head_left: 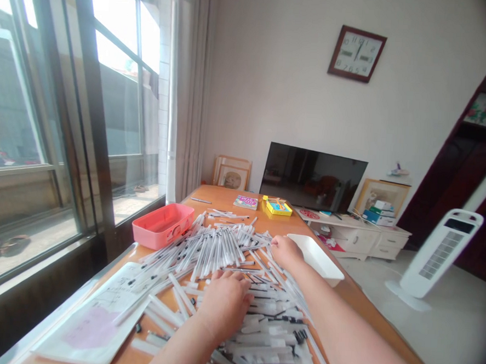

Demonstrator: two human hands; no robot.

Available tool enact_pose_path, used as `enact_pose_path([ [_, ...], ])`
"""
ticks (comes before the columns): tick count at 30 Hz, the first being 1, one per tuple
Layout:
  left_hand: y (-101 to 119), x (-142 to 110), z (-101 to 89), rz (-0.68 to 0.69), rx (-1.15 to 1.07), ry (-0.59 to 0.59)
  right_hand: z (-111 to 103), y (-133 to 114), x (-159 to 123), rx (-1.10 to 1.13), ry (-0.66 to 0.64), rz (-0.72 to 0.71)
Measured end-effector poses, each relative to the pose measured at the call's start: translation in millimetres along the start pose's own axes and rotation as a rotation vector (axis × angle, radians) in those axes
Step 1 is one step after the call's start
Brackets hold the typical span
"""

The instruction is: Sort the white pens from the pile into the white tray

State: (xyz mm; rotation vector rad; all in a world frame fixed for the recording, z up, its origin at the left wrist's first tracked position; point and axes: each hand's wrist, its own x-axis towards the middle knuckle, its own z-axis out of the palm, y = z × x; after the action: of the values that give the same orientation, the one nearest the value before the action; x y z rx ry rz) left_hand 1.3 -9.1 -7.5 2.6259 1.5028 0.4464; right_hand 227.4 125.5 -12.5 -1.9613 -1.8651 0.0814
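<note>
A big heap of white pens [222, 252] with black tips covers the middle of the orange wooden table [221, 194]. My left hand [224, 301] lies palm down on the near part of the heap, fingers curled onto the pens. My right hand [285, 251] reaches further out and rests on the heap's right side, fingers bent down among the pens, just left of a white tray [316, 256]. Whether either hand grips a pen is hidden.
A pink box [163, 225] stands at the table's left edge by the window. Printed paper sheets [98, 316] lie at the near left. A yellow box [278, 206] and a small booklet [245, 202] sit at the far end. A white fan heater [436, 254] stands on the floor to the right.
</note>
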Motion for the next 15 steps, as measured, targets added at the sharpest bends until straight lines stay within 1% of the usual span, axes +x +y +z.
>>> enact_pose_path([
  [4, 0, 0, -3.1, 0.012, -0.016, 0.01, 25, -18, 29, -0.062, -0.05, -0.068],
  [7, 0, 0, -5.3, 0.0, -0.028, 0.016, 39, -28, 43, -0.088, -0.084, -0.1],
  [11, -2, 1, -6.0, -0.004, -0.037, 0.012, 50, -35, 53, -0.093, -0.11, -0.103],
  [15, -4, 2, -4.0, -0.006, -0.04, 0.011, 57, -34, 54, -0.05, -0.118, -0.087],
])
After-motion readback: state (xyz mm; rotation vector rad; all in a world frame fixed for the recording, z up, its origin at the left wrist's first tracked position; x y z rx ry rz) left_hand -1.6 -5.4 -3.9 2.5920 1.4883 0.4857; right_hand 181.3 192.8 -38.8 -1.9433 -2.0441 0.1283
